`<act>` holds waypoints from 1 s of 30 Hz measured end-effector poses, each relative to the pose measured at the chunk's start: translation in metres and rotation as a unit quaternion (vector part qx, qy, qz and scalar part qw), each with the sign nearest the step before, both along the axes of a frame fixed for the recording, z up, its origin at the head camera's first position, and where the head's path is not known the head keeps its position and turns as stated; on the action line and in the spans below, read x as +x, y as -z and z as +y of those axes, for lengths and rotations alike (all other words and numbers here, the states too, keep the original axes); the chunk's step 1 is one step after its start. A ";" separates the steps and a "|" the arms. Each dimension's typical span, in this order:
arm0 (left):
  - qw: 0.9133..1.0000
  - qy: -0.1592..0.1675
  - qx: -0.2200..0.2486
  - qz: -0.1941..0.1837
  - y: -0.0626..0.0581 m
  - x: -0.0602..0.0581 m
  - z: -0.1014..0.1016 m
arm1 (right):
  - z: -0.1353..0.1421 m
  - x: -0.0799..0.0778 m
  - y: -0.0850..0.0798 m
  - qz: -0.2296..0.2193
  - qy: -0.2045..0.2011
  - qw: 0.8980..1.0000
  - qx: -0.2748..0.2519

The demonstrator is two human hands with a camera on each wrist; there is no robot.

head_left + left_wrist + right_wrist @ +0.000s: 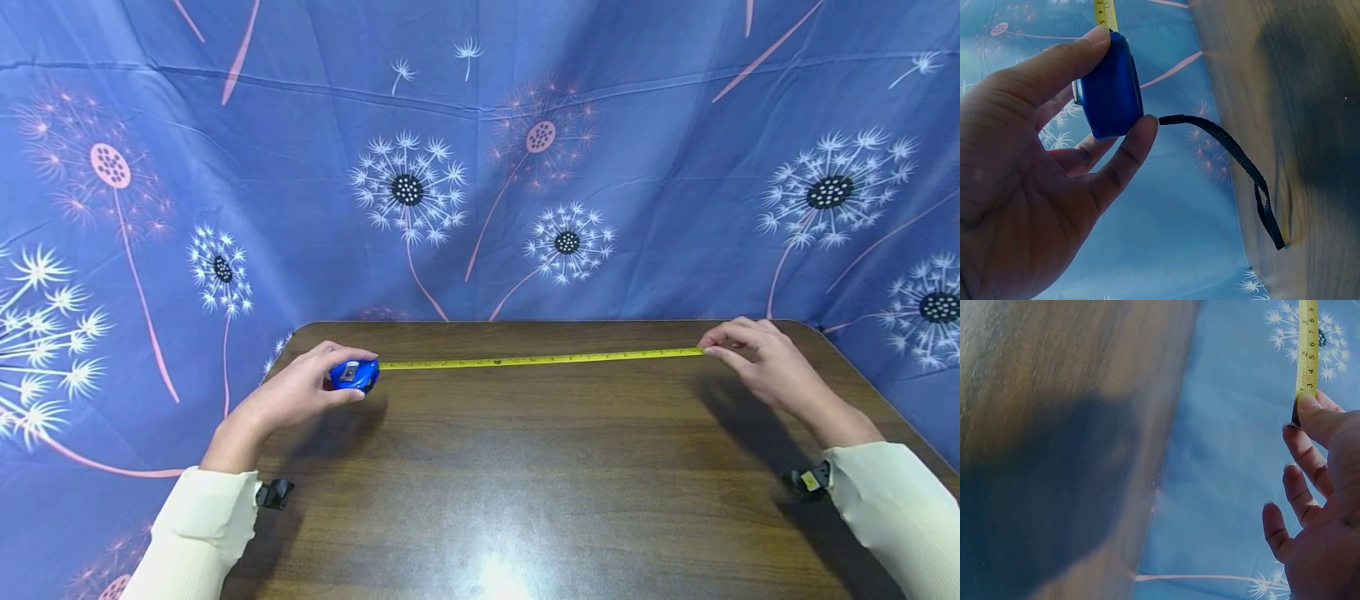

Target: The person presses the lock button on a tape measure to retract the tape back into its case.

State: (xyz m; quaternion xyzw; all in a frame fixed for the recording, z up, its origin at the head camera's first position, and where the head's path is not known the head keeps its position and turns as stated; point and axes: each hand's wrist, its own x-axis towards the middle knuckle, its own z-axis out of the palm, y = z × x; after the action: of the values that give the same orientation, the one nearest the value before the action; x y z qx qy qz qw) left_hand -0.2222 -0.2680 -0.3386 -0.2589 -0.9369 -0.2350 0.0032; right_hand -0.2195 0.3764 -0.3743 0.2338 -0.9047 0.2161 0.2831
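A blue tape measure (354, 376) is gripped between the thumb and fingers of my left hand (300, 382), over the left side of the table. Its yellow blade (540, 359) runs out to the right, almost straight and level. At the far end of the blade, my right hand (765, 367) pinches the tip between thumb and forefinger. The right wrist view shows the thumb on the yellow blade (1307, 356) near its low numbers, the other fingers spread below. From the blue case (1112, 87) hangs a black wrist strap (1229, 144) in the left wrist view.
A brown wooden table (495, 467) lies under both hands, with their shadows on it. Behind it and at its sides hangs a blue cloth (300, 167) printed with white and pink dandelions. Dark wrist-worn devices (275, 493) sit at both sleeve cuffs.
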 end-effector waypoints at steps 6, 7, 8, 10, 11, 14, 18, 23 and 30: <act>1.000 -0.001 -0.002 -0.005 0.000 0.000 0.001 | -0.006 -0.001 -0.002 0.005 -0.009 1.000 0.003; 1.000 0.000 -0.003 -0.005 0.000 0.000 0.001 | -0.006 -0.001 -0.002 0.004 -0.009 1.000 0.003; 1.000 0.000 -0.003 -0.004 -0.001 0.000 0.001 | -0.007 -0.001 -0.002 0.003 -0.009 1.000 0.003; 1.000 0.000 -0.005 -0.003 -0.001 0.000 0.001 | -0.007 -0.001 -0.002 -0.001 -0.008 1.000 0.003; 1.000 0.000 -0.005 -0.003 -0.001 0.000 0.001 | -0.007 -0.001 -0.002 -0.002 -0.007 1.000 0.003; 1.000 -0.002 -0.005 -0.004 -0.001 0.000 0.001 | -0.007 -0.001 -0.002 -0.006 -0.006 1.000 0.002; 1.000 -0.002 -0.005 -0.009 0.000 0.000 0.000 | -0.007 -0.001 -0.001 -0.012 -0.004 1.000 0.001; 1.000 -0.001 -0.005 -0.012 0.002 0.000 0.001 | -0.009 -0.001 0.000 -0.016 0.001 1.000 -0.002; 1.000 -0.002 -0.006 -0.017 0.000 0.000 0.002 | -0.013 -0.002 0.000 -0.009 -0.009 1.000 -0.001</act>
State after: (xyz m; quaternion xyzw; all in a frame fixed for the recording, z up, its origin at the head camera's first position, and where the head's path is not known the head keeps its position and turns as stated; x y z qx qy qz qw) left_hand -0.2221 -0.2662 -0.3388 -0.2528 -0.9387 -0.2341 -0.0140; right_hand -0.2220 0.3632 -0.3743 0.2394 -0.9048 0.2217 0.2736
